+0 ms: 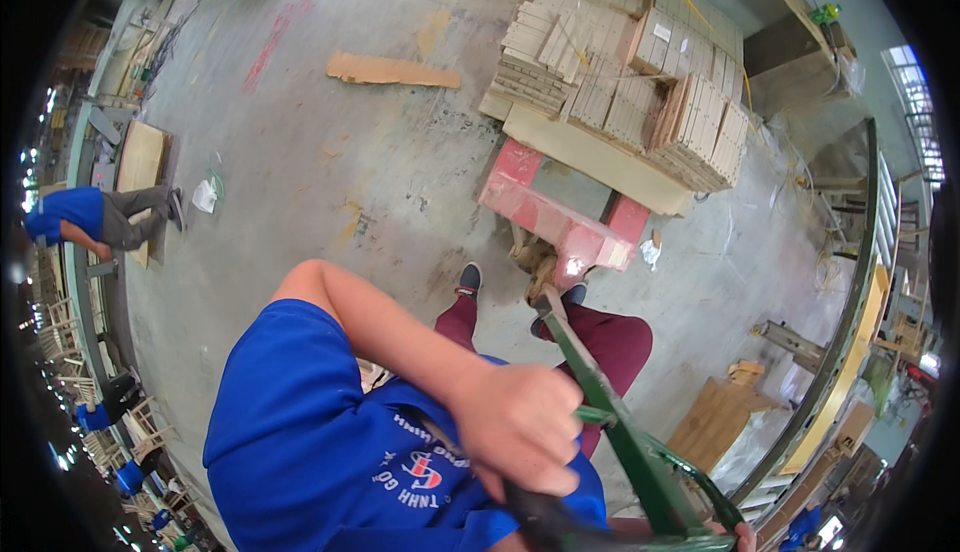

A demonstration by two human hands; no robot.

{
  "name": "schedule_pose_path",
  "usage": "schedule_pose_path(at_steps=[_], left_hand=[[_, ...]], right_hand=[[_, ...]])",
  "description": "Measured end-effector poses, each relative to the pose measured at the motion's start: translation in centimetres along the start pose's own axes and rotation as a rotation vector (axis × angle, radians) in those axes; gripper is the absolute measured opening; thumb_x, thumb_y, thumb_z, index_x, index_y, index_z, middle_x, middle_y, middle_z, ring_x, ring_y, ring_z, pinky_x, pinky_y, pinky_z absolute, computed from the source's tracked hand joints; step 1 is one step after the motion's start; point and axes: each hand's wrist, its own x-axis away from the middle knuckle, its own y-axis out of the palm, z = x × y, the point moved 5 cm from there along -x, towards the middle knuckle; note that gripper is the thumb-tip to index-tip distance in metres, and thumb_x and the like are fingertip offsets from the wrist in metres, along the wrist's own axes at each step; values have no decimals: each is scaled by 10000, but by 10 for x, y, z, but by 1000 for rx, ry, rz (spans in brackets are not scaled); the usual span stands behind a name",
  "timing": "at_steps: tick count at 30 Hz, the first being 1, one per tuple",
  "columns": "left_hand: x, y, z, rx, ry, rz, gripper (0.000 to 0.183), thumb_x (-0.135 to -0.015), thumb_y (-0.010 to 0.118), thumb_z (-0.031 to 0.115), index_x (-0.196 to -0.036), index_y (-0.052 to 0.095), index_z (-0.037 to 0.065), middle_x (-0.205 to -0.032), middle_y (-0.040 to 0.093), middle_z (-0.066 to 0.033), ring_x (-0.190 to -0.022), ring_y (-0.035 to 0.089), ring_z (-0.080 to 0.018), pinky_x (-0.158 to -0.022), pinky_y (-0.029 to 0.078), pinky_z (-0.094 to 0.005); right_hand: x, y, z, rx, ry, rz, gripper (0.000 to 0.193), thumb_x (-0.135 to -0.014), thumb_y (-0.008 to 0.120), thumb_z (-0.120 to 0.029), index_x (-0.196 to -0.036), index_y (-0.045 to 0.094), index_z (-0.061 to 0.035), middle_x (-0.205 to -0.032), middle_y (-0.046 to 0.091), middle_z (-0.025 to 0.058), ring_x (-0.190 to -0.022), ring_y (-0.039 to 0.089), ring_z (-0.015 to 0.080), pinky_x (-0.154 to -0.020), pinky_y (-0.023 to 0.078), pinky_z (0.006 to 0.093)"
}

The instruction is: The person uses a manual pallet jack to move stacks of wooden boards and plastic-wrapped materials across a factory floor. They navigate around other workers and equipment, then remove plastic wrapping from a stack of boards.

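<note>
A red pallet jack [560, 220] stands in front of me, its forks under a loaded wooden pallet base [590, 157]. Its green handle [625, 432] slants up toward my body between my legs. My left hand [520, 427] is closed in a fist at the handle's black grip [545, 517], beside a small green lever [597, 416]. At the lower right edge, fingertips of my right hand [745, 537] curl around the far end of the handle loop; the rest of that hand is hidden behind the frame.
Stacked light wooden boards [610, 52], tied with yellow strap, load the pallet. A cardboard strip [392, 71] lies on the grey floor. Another person [85, 217] in blue bends by a bench at left. A brown carton [720, 417] and a long rail [845, 322] stand at right.
</note>
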Motion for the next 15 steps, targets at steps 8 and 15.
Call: schedule_pose_path(at_steps=[8,15], left_hand=[[-1,12,-3,20,-21,-4,371,-912,431,321,-772,578,10,-580,437,-9,-431,413,-132,-411,251,-282],[6,2,-1,56,-14,-137,354,-921,436,310,-772,579,22,-618,531,-41,-455,469,-150,-426,302,-273]], right_hand=[[15,-49,14,2,198,-136,475,-892,343,-361,-797,545,59,-620,556,151,-556,531,234,-516,445,315],[32,-94,-7,79,137,-246,432,-833,392,-322,-861,563,74,-716,591,188,-646,582,268,-599,504,347]])
